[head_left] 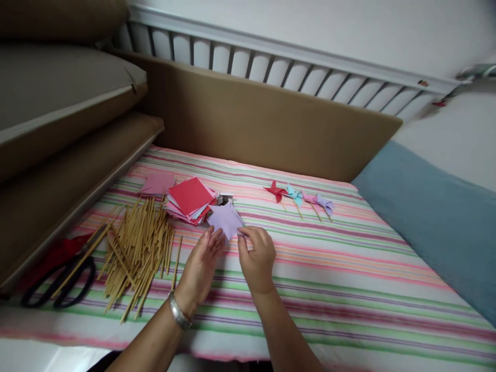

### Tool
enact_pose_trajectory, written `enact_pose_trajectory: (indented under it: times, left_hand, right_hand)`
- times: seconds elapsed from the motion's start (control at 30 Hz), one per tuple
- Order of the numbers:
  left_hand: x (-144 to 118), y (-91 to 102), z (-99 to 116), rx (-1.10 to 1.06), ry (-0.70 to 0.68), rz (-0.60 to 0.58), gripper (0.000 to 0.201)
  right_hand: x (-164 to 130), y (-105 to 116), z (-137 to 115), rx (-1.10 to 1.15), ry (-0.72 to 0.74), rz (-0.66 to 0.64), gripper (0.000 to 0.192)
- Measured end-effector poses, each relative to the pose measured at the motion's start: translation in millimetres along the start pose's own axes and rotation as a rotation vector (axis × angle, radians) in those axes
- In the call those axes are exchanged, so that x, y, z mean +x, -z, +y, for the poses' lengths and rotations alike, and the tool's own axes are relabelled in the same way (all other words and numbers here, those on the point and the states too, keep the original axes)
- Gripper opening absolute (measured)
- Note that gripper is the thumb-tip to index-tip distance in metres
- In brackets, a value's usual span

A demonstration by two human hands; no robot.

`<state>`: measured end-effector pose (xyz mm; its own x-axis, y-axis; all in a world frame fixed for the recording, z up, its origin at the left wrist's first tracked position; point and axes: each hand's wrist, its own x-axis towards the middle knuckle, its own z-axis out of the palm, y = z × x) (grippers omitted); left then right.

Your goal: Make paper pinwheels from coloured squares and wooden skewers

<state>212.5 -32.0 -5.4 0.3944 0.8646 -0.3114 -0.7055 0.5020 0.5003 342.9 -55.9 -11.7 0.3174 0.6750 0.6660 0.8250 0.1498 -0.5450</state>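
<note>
Two bare forearms come in from the bottom edge, a silver bracelet [179, 311] on the left wrist. Left hand [201, 263] lies palm down with fingers loosely extended, their tips at the near edge of a lilac paper piece [226, 219]. Right hand [256, 256] is curled, its thumb and forefinger pinching the near right corner of the same paper. That lilac piece sits flat on the cloth just beyond both hands, folded into a star-like shape with points sticking out.

Surface: a striped cloth [349, 289] in pink, green, purple and white, spread over a low bed or platform. Left of the hands, a loose heap of bamboo sticks [137, 248], and farther left black-handled scissors [58, 284] lying partly on something red. Just behind the lilac piece, a fanned stack of square papers [189, 200], red on top, with a single pink sheet [158, 182] beside it. Farther back and to the right, well apart from the hands, a row of four small pinwheels [298, 199] on sticks: red, blue, pink, lilac.

Room: brown cushions [58, 129] stacked at left, a brown padded board [263, 124] across the back, a white slatted rail [279, 67] behind it, a blue blanket [437, 222] at right.
</note>
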Motion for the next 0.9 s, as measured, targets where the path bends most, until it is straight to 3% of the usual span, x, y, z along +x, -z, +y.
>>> enact_pose_trajectory:
  times: [0.17, 0.4, 0.5, 0.67, 0.9]
  left_hand:
    - [-0.5, -1.7, 13.6, -0.110, -0.010, -0.127, 0.036]
    - [18.3, 17.9, 20.2, 0.014, -0.052, 0.143, 0.013]
    - [22.8, 25.1, 25.8, 0.061, -0.056, 0.174, 0.010]
    - [21.9, 28.6, 37.9, 0.114, -0.063, 0.118, 0.015]
    - [21.3, 30.7, 43.3, 0.331, -0.022, 0.025, 0.018]
  right_hand:
    - [-13.6, -12.9, -13.1, -0.114, 0.174, -0.111, 0.018]
    - [-22.9, -23.6, -23.8, -0.061, 0.259, -0.227, 0.023]
    - [-21.8, -22.4, -20.7, 0.012, 0.250, -0.258, 0.021]
    - [-17.9, -19.9, -11.4, 0.094, 0.183, -0.280, 0.009]
    - [-7.5, -6.7, -8.5, 0.305, 0.134, -0.542, 0.018]
